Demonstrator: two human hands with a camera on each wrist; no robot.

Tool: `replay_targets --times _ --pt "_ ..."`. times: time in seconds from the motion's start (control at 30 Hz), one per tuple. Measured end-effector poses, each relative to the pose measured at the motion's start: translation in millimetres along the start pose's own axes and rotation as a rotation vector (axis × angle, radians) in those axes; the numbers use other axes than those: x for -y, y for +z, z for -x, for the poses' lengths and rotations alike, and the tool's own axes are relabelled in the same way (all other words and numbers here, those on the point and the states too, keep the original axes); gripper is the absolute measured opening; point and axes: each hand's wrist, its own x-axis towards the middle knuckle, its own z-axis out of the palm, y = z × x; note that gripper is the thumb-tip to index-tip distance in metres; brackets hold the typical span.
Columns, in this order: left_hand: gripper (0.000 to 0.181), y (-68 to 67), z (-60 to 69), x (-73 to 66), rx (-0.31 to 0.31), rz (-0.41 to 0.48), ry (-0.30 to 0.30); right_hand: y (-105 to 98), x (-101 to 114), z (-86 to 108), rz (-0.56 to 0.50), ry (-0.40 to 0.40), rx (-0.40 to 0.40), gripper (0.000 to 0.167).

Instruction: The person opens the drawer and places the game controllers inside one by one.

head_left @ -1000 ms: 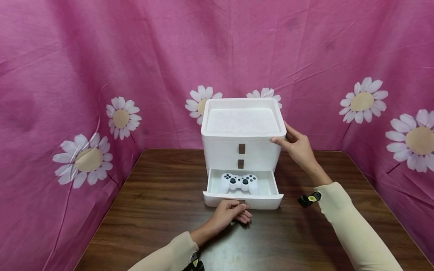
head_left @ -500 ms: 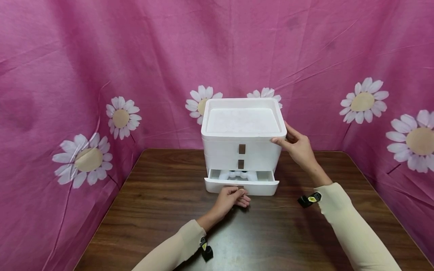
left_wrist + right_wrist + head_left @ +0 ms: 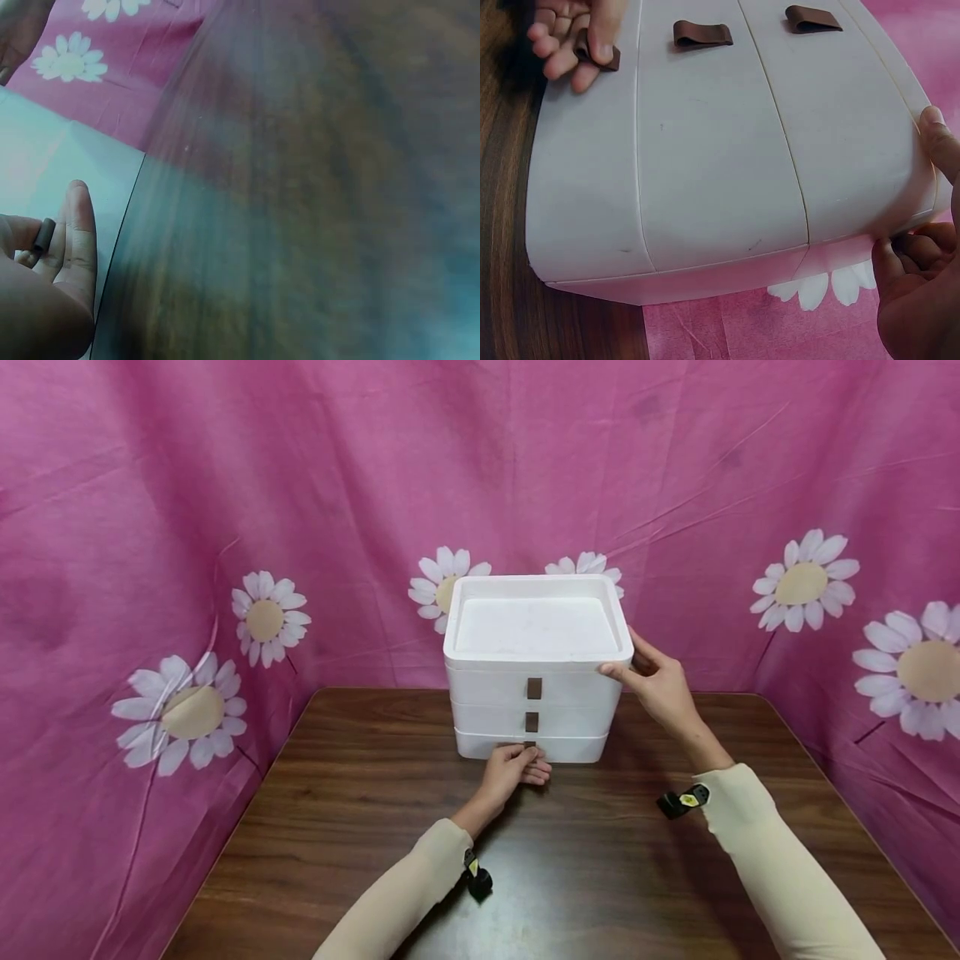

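A white drawer unit [image 3: 487, 689] with brown pull tabs stands on the wooden table. Its bottom drawer [image 3: 577, 750] sits flush under the upper two. My left hand [image 3: 508, 774] pinches the bottom drawer's pull tab [image 3: 44, 235] between thumb and finger, as the left wrist view shows. With the thumb on the front and fingers curled at the side, my right hand [image 3: 663, 693] grips the unit's upper right corner. The right wrist view shows the middle tab [image 3: 703, 34] and top tab [image 3: 814, 19] untouched. The drawers' insides are hidden.
The unit's top is a shallow tray [image 3: 536, 625] with a raised rim. Pink cloth [image 3: 360, 527] printed with white daisies hangs behind and on both sides of the table [image 3: 360, 810]. A black strapped device [image 3: 682, 802] is on the right wrist.
My left hand has pushed the bottom drawer inward until flush, hiding the white game controller that lay in it. My right hand has kept its hold on the upper corner.
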Motion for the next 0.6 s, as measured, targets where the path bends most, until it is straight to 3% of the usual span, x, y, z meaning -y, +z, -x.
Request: replay_targets --times 0.37,0.6 --pt "0.035 0.0 -2.5 -3.1 -0.005 -0.010 -0.027 0.7 2.1 1.4 -0.004 -0.004 -0.007 0.080" --pt "0.036 -5.8 -0.3 -4.4 0.049 -0.071 -0.040 2.3 2.4 -0.5 0.041 -0.023 -0.021 0.080"
